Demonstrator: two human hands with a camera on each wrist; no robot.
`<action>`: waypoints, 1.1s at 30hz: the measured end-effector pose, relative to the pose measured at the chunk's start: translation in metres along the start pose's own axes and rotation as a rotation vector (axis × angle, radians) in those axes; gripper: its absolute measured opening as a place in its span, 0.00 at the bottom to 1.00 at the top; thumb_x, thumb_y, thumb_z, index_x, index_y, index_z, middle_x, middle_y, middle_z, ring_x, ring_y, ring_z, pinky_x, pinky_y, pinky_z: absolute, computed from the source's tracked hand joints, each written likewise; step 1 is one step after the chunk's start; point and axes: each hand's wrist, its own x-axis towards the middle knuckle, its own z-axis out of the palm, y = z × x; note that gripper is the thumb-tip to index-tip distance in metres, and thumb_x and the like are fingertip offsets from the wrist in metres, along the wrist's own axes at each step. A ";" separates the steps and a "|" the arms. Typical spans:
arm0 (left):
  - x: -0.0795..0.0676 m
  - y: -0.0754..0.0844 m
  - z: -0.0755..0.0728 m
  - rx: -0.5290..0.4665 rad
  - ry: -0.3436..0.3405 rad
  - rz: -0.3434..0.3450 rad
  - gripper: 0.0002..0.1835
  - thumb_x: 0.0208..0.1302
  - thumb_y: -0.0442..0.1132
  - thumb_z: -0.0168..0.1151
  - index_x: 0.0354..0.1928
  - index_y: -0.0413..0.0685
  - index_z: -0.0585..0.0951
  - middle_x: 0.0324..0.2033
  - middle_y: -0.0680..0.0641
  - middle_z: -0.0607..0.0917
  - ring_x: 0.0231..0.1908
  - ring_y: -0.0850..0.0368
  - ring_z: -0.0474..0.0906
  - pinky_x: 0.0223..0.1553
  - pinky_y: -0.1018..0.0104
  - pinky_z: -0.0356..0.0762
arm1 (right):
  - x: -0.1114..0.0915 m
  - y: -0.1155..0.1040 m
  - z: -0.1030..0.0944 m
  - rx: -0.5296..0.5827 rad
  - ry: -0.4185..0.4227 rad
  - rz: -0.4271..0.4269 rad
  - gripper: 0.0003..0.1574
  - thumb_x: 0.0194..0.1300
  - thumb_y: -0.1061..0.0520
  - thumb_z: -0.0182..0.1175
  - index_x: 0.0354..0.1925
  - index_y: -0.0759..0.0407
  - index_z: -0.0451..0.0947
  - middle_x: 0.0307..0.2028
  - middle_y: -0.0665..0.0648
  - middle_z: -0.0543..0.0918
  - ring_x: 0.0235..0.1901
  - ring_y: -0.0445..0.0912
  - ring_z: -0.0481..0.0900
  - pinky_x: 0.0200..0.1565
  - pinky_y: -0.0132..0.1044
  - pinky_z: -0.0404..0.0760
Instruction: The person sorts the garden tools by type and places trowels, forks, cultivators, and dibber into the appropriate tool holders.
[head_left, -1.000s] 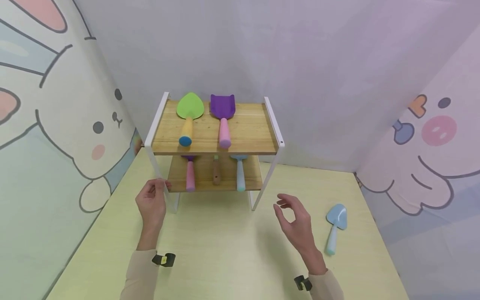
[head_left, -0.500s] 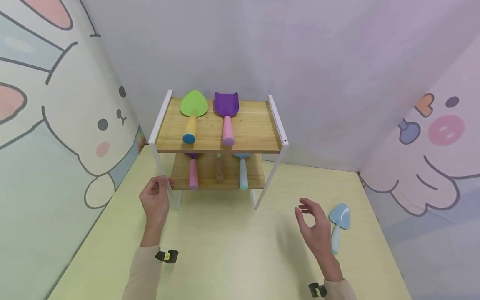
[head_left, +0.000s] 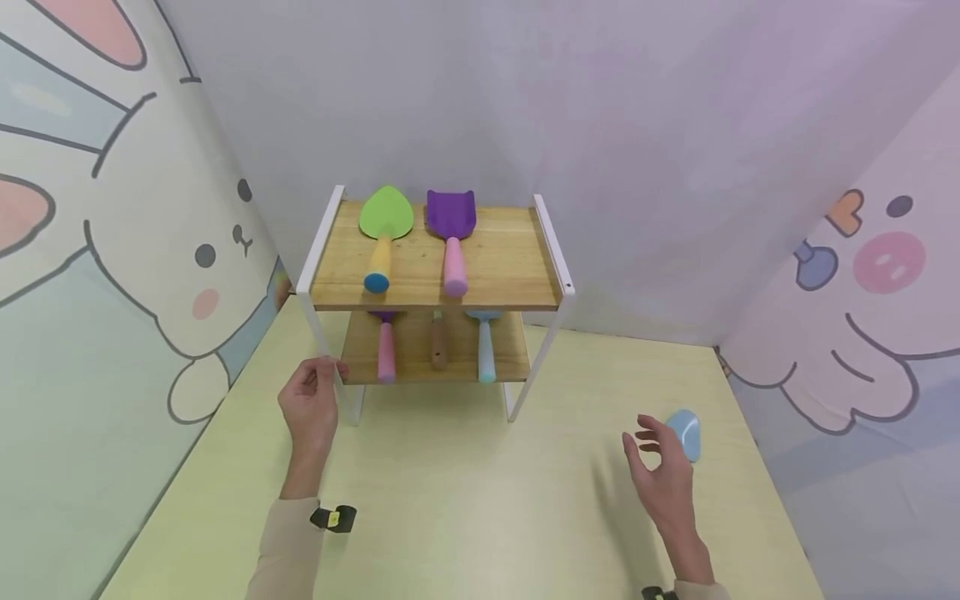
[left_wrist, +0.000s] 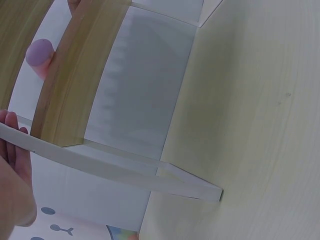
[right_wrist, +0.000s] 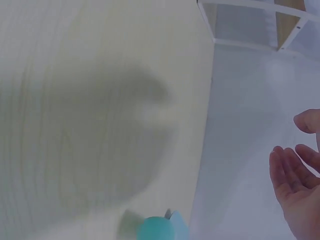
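Note:
My left hand (head_left: 310, 408) grips the white front-left leg of a two-tier wooden rack (head_left: 510, 287); its fingers (left_wrist: 11, 120) show behind the leg in the left wrist view. My right hand (head_left: 663, 475) holds nothing, thumb and fingers loosely bent and apart. It hovers over the table in front of a light-blue toy trowel (head_left: 686, 432), hiding the trowel's handle in the head view. The rounded teal handle end (right_wrist: 156, 229) shows at the bottom of the right wrist view.
Up on the top shelf lie a green trowel (head_left: 387, 213) with a yellow handle and a purple scoop (head_left: 452, 215) with a pink handle. Below are a pink-handled tool (head_left: 386, 354), a brown-handled tool (head_left: 438, 346) and a pale-blue-handled tool (head_left: 486, 354). Fabric walls enclose the table.
The right hand has travelled rightward and slightly toward me, from beside the rack to the blue trowel, now covering its handle. My left hand keeps its grip on the rack's leg.

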 end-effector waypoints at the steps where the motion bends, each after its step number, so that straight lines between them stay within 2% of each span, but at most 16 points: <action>1: 0.000 0.000 0.000 0.010 -0.003 0.004 0.15 0.75 0.29 0.58 0.36 0.16 0.76 0.28 0.54 0.87 0.30 0.65 0.85 0.38 0.75 0.82 | -0.002 0.003 -0.002 -0.014 0.002 0.012 0.26 0.57 0.75 0.70 0.55 0.73 0.78 0.46 0.65 0.84 0.40 0.52 0.82 0.45 0.19 0.76; 8: -0.001 0.000 0.000 0.005 -0.011 0.011 0.14 0.75 0.28 0.58 0.36 0.17 0.76 0.28 0.54 0.87 0.30 0.65 0.85 0.38 0.74 0.82 | -0.013 0.017 -0.012 -0.075 -0.004 0.143 0.25 0.58 0.74 0.70 0.54 0.73 0.77 0.47 0.66 0.84 0.41 0.46 0.80 0.42 0.19 0.76; 15: -0.001 -0.001 0.000 0.023 -0.004 -0.001 0.14 0.75 0.29 0.58 0.36 0.17 0.76 0.28 0.54 0.87 0.31 0.65 0.85 0.38 0.75 0.82 | -0.020 0.026 -0.022 -0.186 -0.058 0.284 0.23 0.62 0.69 0.69 0.55 0.72 0.76 0.47 0.68 0.83 0.39 0.59 0.82 0.39 0.24 0.78; 21: -0.001 0.000 -0.001 0.039 -0.005 0.005 0.15 0.76 0.30 0.58 0.36 0.17 0.76 0.29 0.55 0.87 0.31 0.64 0.85 0.38 0.75 0.82 | -0.024 0.029 -0.033 -0.235 -0.123 0.382 0.24 0.66 0.65 0.66 0.58 0.73 0.75 0.48 0.73 0.80 0.41 0.64 0.83 0.38 0.33 0.81; 25: -0.001 0.000 -0.001 0.034 -0.005 0.003 0.15 0.76 0.30 0.58 0.36 0.17 0.76 0.29 0.55 0.87 0.31 0.64 0.85 0.38 0.74 0.82 | -0.025 0.030 -0.038 -0.242 -0.161 0.443 0.25 0.68 0.64 0.65 0.59 0.75 0.73 0.49 0.75 0.79 0.44 0.66 0.82 0.42 0.47 0.85; 28: -0.001 0.000 -0.001 0.041 -0.004 -0.002 0.16 0.76 0.31 0.57 0.37 0.17 0.76 0.29 0.55 0.87 0.31 0.64 0.85 0.39 0.73 0.82 | -0.027 0.031 -0.040 -0.255 -0.197 0.496 0.26 0.69 0.64 0.63 0.60 0.77 0.71 0.52 0.76 0.77 0.48 0.68 0.81 0.46 0.58 0.83; 33: -0.001 -0.001 -0.001 0.033 -0.006 -0.007 0.16 0.76 0.32 0.58 0.37 0.17 0.76 0.29 0.54 0.87 0.32 0.64 0.85 0.40 0.74 0.82 | -0.029 0.035 -0.043 -0.274 -0.282 0.594 0.31 0.72 0.61 0.61 0.64 0.79 0.65 0.57 0.79 0.73 0.53 0.71 0.77 0.50 0.62 0.81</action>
